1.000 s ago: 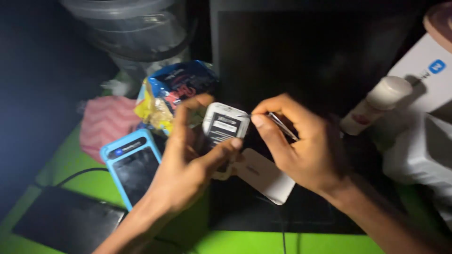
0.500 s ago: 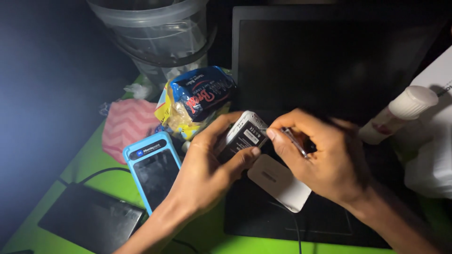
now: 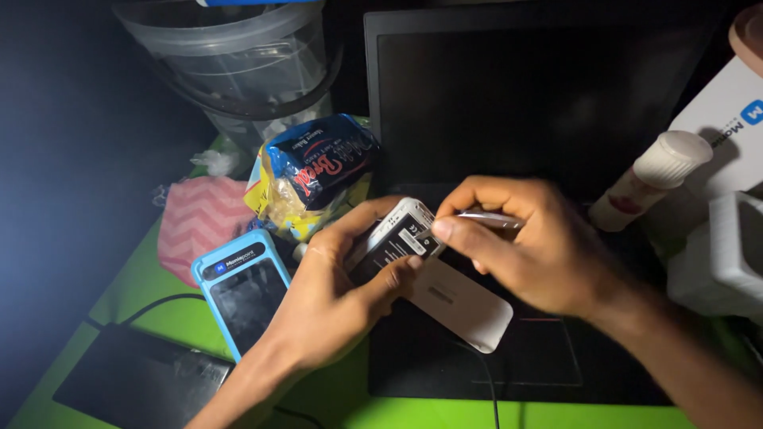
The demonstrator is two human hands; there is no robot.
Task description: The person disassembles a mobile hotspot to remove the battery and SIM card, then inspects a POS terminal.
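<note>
Left hand [image 3: 338,290], centre of the frame: closed around a small white device with a dark labelled face [image 3: 397,238], thumb pressed along its lower edge, fingers wrapped behind it. Right hand [image 3: 532,246], just right of centre: pinching a thin silvery metal tool [image 3: 489,218] between thumb and forefinger, the thumb tip touching the device's upper right corner. White rounded cover plate [image 3: 461,306]: lies flat below both hands on the keyboard deck of an open black laptop [image 3: 548,87], which fills the upper right. Blue-cased handheld terminal [image 3: 242,286]: lower left of the hands, screen up, on the green table surface [image 3: 143,278]. Black flat box with a cable [image 3: 135,381]: lower left corner. Blue and yellow snack packet [image 3: 314,171]: above the left hand, near it. Pink patterned cloth [image 3: 195,222]: left of the packet. Clear plastic tubs [image 3: 238,56]: upper left. White-capped tube [image 3: 652,179] and white boxes [image 3: 727,238]: right edge.
</note>
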